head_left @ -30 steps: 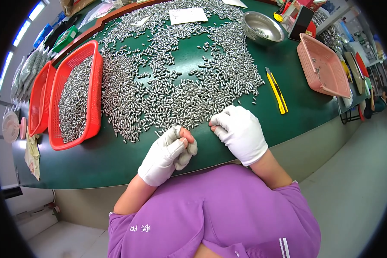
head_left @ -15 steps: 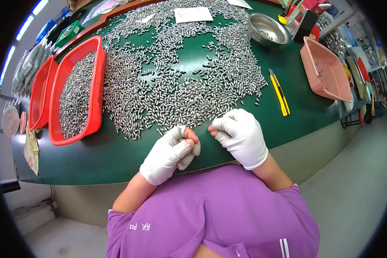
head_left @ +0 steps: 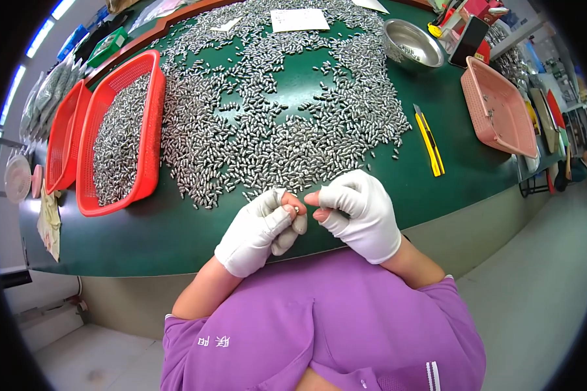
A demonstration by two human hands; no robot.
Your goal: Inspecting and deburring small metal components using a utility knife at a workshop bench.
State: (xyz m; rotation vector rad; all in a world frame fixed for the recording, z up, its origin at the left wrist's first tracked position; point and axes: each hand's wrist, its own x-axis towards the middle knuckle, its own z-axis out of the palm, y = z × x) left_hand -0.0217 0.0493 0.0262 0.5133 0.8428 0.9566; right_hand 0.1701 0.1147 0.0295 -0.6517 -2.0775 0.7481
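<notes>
Both my hands wear white gloves with the fingertips cut off. My left hand [head_left: 261,231] is curled near the front edge of the green table [head_left: 143,241] and pinches a small silver metal piece [head_left: 296,210] between thumb and forefinger. My right hand [head_left: 359,212] is curled beside it, thumb and forefinger tips close to the left hand's fingers; whether it grips anything I cannot tell. Just beyond both hands spreads a wide scatter of small silver metal pieces [head_left: 287,124].
A red basket [head_left: 151,130] holding silver pieces stands at the left, a second red basket [head_left: 62,140] beside it. A yellow utility knife [head_left: 430,140] lies right of the scatter. A pink basket [head_left: 499,111], a steel bowl [head_left: 412,43] and a white paper [head_left: 299,19] sit farther back.
Both hands have drawn back from the edge of the scatter toward me and come together, fingertips now meeting over the bare table edge.
</notes>
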